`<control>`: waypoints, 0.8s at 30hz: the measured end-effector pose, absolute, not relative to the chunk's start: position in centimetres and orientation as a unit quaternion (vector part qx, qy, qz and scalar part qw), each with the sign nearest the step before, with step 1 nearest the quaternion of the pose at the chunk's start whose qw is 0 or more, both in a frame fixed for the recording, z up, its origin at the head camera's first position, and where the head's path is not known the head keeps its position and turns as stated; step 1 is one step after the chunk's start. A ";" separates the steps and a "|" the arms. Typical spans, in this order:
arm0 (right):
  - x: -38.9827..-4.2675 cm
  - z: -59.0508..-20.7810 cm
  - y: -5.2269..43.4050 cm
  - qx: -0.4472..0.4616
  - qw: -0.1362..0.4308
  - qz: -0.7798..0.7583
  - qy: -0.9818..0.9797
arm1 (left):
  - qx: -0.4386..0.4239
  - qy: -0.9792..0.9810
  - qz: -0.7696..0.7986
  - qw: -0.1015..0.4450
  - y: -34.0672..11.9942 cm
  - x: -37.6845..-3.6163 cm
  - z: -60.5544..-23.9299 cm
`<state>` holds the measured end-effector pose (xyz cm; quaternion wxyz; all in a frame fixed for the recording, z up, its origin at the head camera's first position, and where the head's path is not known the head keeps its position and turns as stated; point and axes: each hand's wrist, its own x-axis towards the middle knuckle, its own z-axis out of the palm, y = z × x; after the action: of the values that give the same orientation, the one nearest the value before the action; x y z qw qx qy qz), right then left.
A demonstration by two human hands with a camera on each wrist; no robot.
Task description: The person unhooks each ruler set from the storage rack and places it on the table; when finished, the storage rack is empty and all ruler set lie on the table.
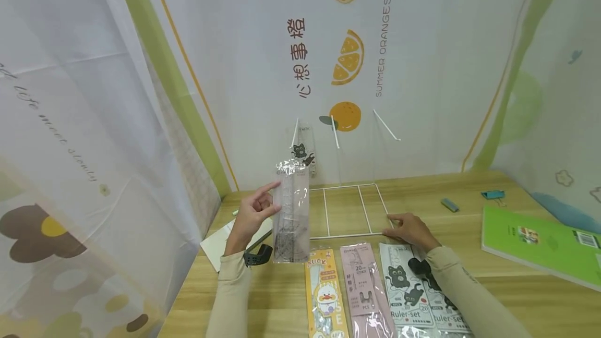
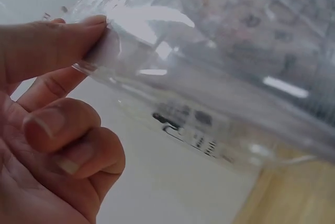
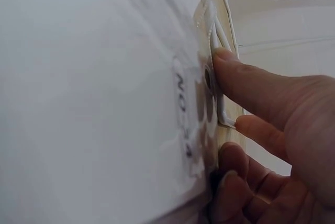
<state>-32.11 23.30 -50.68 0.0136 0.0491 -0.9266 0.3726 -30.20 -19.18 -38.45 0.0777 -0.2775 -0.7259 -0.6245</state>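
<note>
Wooden table [image 1: 469, 286], printed curtain walls. Green notebook [image 1: 540, 241] at 3 o'clock. Left hand [image 1: 253, 213] pinching clear packet [image 1: 291, 213] upright, 10 o'clock; right hand [image 1: 408, 227] flat, fingers pressing wire rack [image 1: 347, 207].

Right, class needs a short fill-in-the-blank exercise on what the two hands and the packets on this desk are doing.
1. The left hand holds a clear ruler packet ____ above the desk.
2. The right hand rests on the corner of the white wire ____.
3. The notebook at the right is ____ in colour.
4. The yellow packet shows a cartoon ____.

Missing words: upright; rack; green; duck
</note>
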 end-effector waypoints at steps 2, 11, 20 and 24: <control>-32.1 -50.6 23.3 0.048 0.013 0.373 -0.926 | -0.271 -0.740 -0.612 0.063 -19.6 -29.7 -39.5; -31.9 -50.2 23.1 0.048 0.012 0.370 -0.928 | -0.215 -0.784 -0.579 -0.062 -21.8 -27.9 -44.4; -31.9 -50.2 23.0 0.049 0.010 0.366 -0.929 | -0.192 -0.784 -0.576 -0.128 -23.8 -25.5 -48.3; -31.9 -50.3 23.2 0.050 0.012 0.363 -0.931 | -0.182 -0.793 -0.561 -0.149 -23.9 -24.6 -48.9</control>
<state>-31.94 23.17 -50.27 0.0121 0.0498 -0.9305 0.3626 -24.62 -23.86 -48.92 -0.1492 -0.1823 -0.7933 -0.5613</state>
